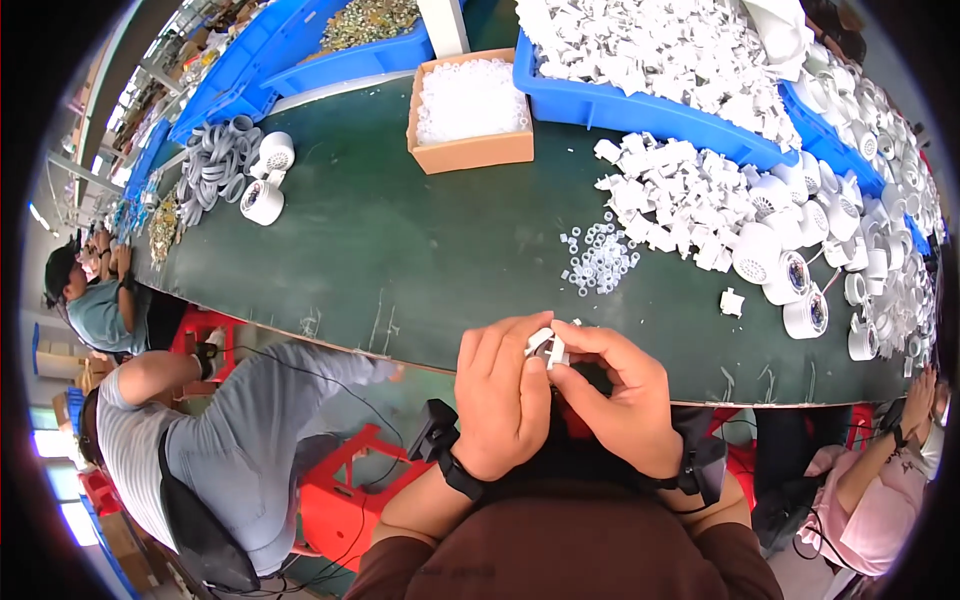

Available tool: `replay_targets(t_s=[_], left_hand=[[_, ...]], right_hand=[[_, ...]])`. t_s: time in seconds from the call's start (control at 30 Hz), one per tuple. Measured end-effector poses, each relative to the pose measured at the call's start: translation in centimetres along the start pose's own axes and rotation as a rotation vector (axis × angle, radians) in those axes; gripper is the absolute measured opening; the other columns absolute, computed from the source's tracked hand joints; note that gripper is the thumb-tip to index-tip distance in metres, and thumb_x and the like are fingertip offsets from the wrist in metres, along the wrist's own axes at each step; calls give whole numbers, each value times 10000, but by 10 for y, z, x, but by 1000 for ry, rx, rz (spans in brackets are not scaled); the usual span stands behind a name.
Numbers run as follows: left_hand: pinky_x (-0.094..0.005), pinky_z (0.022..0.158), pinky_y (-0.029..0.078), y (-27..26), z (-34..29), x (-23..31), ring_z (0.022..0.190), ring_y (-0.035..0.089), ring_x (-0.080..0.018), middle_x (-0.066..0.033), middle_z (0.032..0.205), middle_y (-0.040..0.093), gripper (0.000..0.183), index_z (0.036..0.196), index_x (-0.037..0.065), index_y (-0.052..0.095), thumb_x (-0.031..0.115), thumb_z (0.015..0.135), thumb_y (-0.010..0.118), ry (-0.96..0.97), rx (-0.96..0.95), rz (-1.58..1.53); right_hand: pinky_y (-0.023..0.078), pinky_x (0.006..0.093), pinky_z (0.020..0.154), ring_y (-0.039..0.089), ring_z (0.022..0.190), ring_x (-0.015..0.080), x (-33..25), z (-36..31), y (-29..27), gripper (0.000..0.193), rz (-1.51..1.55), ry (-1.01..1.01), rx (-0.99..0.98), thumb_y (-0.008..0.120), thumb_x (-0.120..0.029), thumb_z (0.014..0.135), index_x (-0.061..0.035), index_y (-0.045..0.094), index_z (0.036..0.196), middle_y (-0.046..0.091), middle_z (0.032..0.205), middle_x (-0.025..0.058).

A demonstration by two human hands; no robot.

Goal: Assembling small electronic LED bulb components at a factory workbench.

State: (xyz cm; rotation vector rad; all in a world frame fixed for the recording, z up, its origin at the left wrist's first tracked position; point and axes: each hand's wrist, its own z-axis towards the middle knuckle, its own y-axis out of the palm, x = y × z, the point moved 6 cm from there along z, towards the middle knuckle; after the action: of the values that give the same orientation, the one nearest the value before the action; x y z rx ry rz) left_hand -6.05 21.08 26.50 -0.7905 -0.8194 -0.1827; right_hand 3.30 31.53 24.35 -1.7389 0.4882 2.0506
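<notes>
At the front edge of the green table, my left hand (505, 395) and my right hand (622, 400) meet around a small white plastic part (547, 345). The fingers of both hands are closed on it, and the thumbs press at its near side. Much of the part is hidden by my fingers. Just beyond my hands lies a scatter of small clear plastic rings (600, 258). A heap of similar white plastic parts (680, 195) is farther right, with a single white part (732, 302) lying apart from it.
A cardboard box (473, 155) of translucent pieces stands at the back. Blue bins (640, 112) hold more white parts. Round white housings (805, 315) crowd the right; grey rings (212, 165) lie left. A red stool (345, 495) and a seated person (230, 440) are at my left.
</notes>
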Motion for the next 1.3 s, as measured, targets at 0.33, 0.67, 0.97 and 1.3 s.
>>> replay_targets(t_s=[0.33,0.67,0.97,1.3], left_hand=[[-427,832,441,5,-2,0,928,559,-323,-148,1131,667,344,1176,-7,644,216,970,482,70,52,35],[-416,824,442,1,0,-5,903,564,-317,-128,1089,673,334,1145,9,646,252,948,529,89,50,27],[-397,790,467,-17,3,-6,868,588,-324,-144,1025,681,209,1078,2,659,93,891,633,103,-4,94],[-408,763,479,-13,8,-2,848,607,-323,-133,1021,687,252,1056,29,639,52,823,732,74,30,117]], right_hand=[[510,283,916,627,1022,143,-4,-7,9,406,-200,-178,188,703,99,896,34,625,1289,645,1096,78],[490,281,911,608,1021,155,-2,-6,13,416,-143,-182,180,678,116,904,26,625,1307,626,1093,86],[517,249,774,627,883,110,1,11,-39,179,-363,-57,193,631,44,977,13,662,1151,672,1041,65],[498,405,730,589,845,325,-5,42,-20,139,-991,-318,143,704,8,865,-36,644,983,581,906,120]])
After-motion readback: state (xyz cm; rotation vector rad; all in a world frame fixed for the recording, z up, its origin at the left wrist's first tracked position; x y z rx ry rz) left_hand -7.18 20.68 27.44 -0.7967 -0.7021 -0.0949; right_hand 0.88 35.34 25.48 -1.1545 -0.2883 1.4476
